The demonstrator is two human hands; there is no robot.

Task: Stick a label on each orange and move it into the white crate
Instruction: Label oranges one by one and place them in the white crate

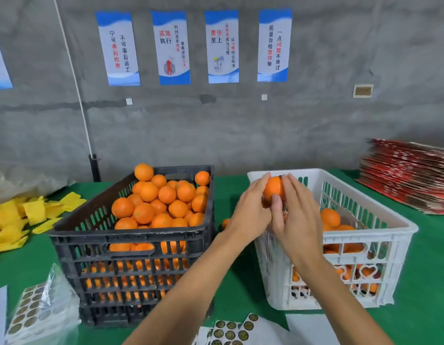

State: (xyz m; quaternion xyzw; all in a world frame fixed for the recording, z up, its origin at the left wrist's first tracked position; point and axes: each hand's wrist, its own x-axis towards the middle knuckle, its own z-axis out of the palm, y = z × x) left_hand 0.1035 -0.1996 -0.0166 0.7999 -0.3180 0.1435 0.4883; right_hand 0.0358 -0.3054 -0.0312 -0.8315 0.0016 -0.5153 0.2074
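Both hands hold one orange (273, 186) up above the near left corner of the white crate (380, 235). My left hand (250, 210) cups it from the left and below, fingers curled round it. My right hand (294, 215) lies against its right side with straight fingers and the thumb pressing on its front. Any label on it is hidden. The white crate holds several oranges (330, 217). The black crate (131, 245) on the left is heaped with oranges (163, 200). A sheet of round gold labels (230, 332) lies at the table's near edge.
Green table cloth (427, 282). A bagged stack of label sheets (34, 312) lies at the near left. Yellow paper pieces (34, 212) are piled at the far left. Red flattened cartons (410, 175) are stacked at the far right. One orange (225, 222) sits between the crates.
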